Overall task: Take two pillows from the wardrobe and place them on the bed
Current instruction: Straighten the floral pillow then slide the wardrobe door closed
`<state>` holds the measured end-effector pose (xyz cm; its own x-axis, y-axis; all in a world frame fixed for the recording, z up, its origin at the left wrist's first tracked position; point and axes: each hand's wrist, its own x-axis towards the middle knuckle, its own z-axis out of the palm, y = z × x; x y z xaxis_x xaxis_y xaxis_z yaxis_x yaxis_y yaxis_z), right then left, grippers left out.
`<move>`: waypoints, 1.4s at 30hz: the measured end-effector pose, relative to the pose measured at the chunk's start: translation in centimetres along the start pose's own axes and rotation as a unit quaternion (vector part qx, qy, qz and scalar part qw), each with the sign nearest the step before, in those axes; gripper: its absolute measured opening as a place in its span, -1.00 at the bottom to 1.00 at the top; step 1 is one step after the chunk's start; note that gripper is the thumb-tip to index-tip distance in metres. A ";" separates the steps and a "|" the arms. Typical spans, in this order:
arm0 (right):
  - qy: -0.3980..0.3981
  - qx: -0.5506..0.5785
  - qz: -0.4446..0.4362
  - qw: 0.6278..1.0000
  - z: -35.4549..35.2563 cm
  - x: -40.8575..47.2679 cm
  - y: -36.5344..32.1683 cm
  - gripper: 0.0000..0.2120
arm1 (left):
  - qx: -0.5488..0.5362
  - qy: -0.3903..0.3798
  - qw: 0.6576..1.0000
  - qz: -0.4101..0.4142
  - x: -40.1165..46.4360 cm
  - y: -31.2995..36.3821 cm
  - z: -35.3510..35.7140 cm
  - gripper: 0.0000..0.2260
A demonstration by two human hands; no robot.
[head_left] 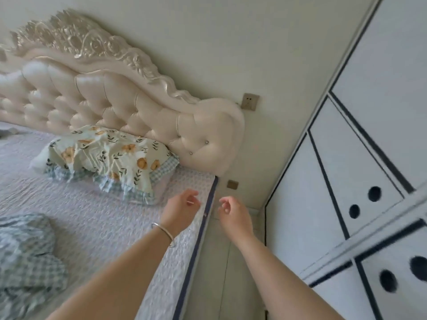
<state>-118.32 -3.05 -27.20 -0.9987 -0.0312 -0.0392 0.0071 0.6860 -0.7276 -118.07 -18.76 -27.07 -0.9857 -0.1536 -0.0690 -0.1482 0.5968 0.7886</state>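
Nearest to the camera, two bare forearms are stretched forward. The left hand (182, 205) is held above the right edge of the bed (194, 239), its fingers loosely curled, and nothing is gripped in it; a thin silver bangle (163, 234) is worn on its wrist. The right hand (232, 211) is seen just beside the mattress edge, above the strip of floor (221, 273) between bed and wardrobe (346, 169). Its fingers are also half curled and it is empty. At the lower left, a crumpled checked blanket (25, 255) is lying on the quilted cover. Further on, one pillow (108, 158) with orange flowers and a checked frill is placed on the bed, touching the tufted cream headboard (115, 100). The wardrobe is seen at the right, white with dark lines and round holes; its doors seem shut, though the view is blurred there. Behind, a wall socket (250, 101) is fixed beside the headboard.
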 end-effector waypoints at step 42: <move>0.550 -0.594 -0.044 0.586 -27.5 -62.2 -4.0 -0.76 | -0.189 -0.069 0.623 0.756 -53.9 27.4 9.3 -0.53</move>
<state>-57.58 16.17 -3.00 -0.4246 -0.0657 0.9030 0.5654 0.7597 0.3211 -69.77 13.22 -7.43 0.0231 0.4447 0.8954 0.9616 -0.2550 0.1019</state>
